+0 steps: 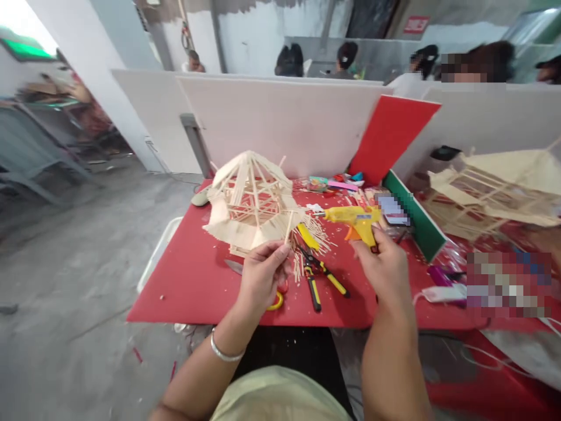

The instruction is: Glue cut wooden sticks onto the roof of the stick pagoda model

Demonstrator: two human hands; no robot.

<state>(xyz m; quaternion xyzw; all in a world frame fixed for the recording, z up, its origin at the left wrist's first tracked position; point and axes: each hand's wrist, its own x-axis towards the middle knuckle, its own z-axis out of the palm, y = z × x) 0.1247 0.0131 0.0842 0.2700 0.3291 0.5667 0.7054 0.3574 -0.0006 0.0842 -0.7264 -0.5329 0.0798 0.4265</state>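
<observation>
My left hand (266, 266) pinches a short thin wooden stick (288, 227) that points upward from the fingertips. Just behind it stands a pale wooden model pavilion (252, 199) with a pointed, partly covered roof. In my right hand (385, 260) is a yellow hot glue gun (355, 219) with an orange trigger, its nozzle aimed left toward the stick but apart from it. Pliers (319, 273) with black and yellow handles lie between my hands. Scissors with a yellow handle (276, 302) are partly hidden beneath my left hand.
Loose thin sticks (322, 234) are scattered on the red tabletop (188, 286). A green board (414, 216) edges the right side, near a phone (394, 209). Another wooden model (491, 187) stands farther right. White panels (280, 123) close off the back; people sit beyond them.
</observation>
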